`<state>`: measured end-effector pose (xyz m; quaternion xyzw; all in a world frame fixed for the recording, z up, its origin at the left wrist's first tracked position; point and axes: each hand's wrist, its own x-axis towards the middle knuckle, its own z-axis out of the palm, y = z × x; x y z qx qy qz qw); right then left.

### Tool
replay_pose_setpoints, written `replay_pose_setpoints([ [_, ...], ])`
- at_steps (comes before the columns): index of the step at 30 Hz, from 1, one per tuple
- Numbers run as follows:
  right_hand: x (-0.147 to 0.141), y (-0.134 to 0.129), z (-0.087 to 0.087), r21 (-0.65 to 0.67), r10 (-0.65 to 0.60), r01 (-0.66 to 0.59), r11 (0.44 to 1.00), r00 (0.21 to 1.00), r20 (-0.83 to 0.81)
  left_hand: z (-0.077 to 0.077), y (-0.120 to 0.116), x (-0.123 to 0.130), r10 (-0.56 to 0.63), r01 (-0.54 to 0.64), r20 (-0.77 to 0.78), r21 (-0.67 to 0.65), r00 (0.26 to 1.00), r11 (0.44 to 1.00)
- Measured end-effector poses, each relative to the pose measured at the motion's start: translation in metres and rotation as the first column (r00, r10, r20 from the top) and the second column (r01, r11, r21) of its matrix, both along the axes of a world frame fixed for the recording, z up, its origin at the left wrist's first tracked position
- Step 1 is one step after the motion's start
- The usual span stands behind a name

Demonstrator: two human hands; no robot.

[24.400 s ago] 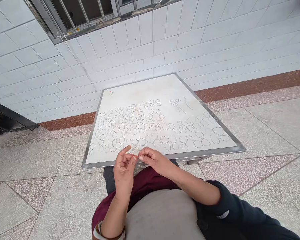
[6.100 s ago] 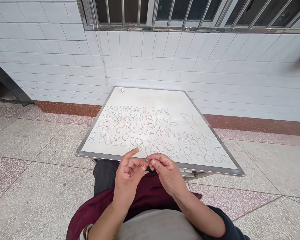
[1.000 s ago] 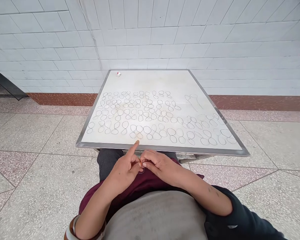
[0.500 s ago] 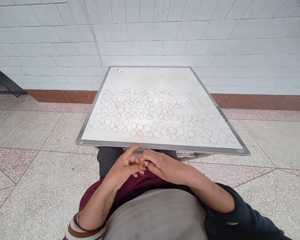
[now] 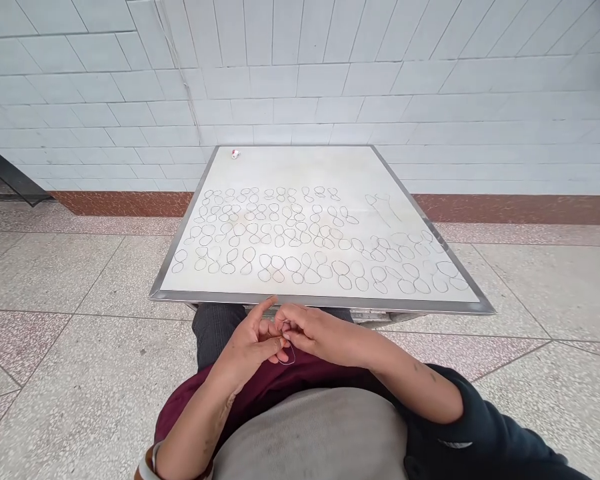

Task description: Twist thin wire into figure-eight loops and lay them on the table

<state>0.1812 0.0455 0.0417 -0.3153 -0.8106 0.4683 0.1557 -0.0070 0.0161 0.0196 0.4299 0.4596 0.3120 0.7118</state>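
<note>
Over my lap, in front of the table's near edge, my left hand (image 5: pixel 247 348) and my right hand (image 5: pixel 317 335) meet fingertip to fingertip. A thin thread-like loop (image 5: pixel 294 357), perhaps fine wire, hangs below the fingers. My left thumb and fingers pinch it, while the left index finger points out towards the table. The right thumb and fingers are closed on the loop's upper part, which they mostly hide. On the white tabletop (image 5: pixel 300 163) are rows of several thin dark figure-eight loops (image 5: pixel 249 261) of similar look.
A grey metal rim (image 5: pixel 320 303) borders the table. Near its far left corner lies a small white-and-red item (image 5: pixel 235 154). Two longer, looser strands (image 5: pixel 384 210) are at the right. Behind stands a white tiled wall (image 5: pixel 300 80); speckled floor (image 5: pixel 130 360) surrounds the table.
The view has tilted slightly, so the table sits lower in the picture. Both hands stay together; the right fingers have shifted slightly, and the hanging loop shows a little more.
</note>
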Motion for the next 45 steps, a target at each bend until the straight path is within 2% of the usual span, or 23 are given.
replay_pose_setpoints([
  [3,0.001,0.003,0.006,-0.002,0.041,-0.04,0.999,0.999,0.03,0.003,0.001,-0.003,-0.001,0.001,-0.001,-0.004,1.0,1.0],
  [8,0.002,0.01,0.018,0.01,0.114,-0.115,0.993,0.991,0.067,0.007,0.003,-0.005,-0.083,0.082,0.04,0.006,0.996,0.997],
  [10,0.002,0.011,0.022,0.022,0.149,-0.15,0.988,0.987,0.064,0.008,0.003,-0.005,-0.082,0.081,0.059,0.016,0.995,0.997],
  [13,0.002,0.012,0.026,0.049,0.161,-0.161,0.986,0.987,0.001,0.009,0.002,-0.003,-0.033,0.029,0.089,0.045,0.995,0.999],
  [18,0.004,0.01,0.02,0.002,0.014,-0.014,1.0,0.994,-0.105,0.014,-0.003,0.002,0.104,-0.113,0.157,0.05,0.982,0.992],
  [21,0.007,0.011,0.016,0.039,0.051,-0.047,0.998,0.992,-0.117,0.014,-0.006,0.003,0.122,-0.13,0.181,0.032,0.976,0.991],
  [26,0.013,0.017,0.015,0.009,0.18,-0.181,0.984,0.976,-0.125,0.01,-0.009,0.003,0.083,-0.09,0.215,0.019,0.973,0.996],
  [39,0.011,0.02,0.024,-0.039,0.25,-0.262,0.964,0.948,-0.198,0.01,-0.011,0.001,-0.021,0.04,0.279,-0.064,0.96,0.997],
  [45,0.009,0.023,0.029,-0.022,0.321,-0.331,0.943,0.928,-0.19,0.014,-0.013,0.003,-0.037,0.046,0.264,-0.025,0.964,0.999],
])
